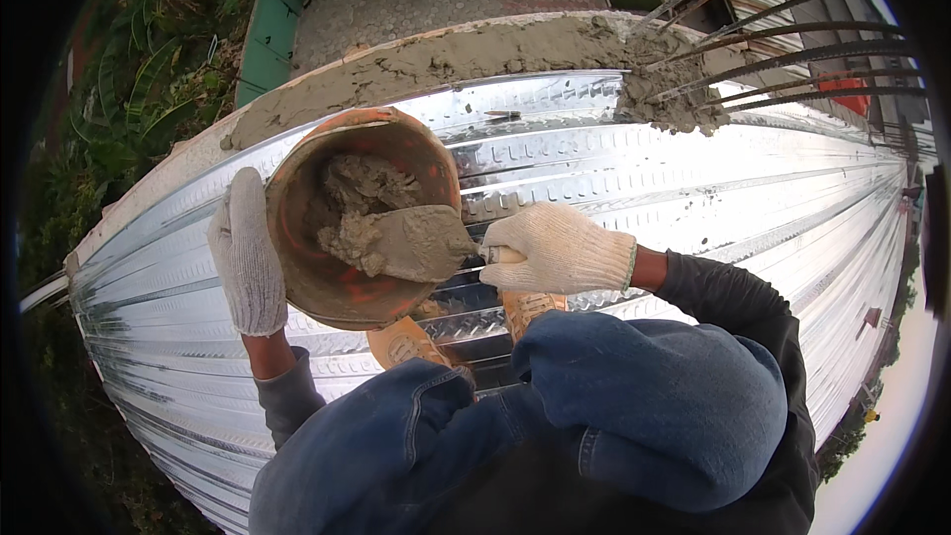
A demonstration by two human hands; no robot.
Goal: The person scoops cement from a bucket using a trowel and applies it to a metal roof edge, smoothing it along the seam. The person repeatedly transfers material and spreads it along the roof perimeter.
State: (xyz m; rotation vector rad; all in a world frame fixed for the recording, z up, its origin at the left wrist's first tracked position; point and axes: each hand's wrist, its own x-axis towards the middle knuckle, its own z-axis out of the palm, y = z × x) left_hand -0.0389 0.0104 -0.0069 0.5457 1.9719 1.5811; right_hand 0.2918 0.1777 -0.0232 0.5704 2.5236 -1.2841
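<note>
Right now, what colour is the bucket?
Orange bucket, smeared grey with mortar; head view.

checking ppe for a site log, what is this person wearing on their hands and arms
Both hands wear knitted work gloves, off-white with ribbed cuffs: the left hand glove looks greyer and dirtier, the right hand glove creamier. Dark grey long sleeves reach nearly to the wrists, leaving a short bare gap before each glove.
</note>
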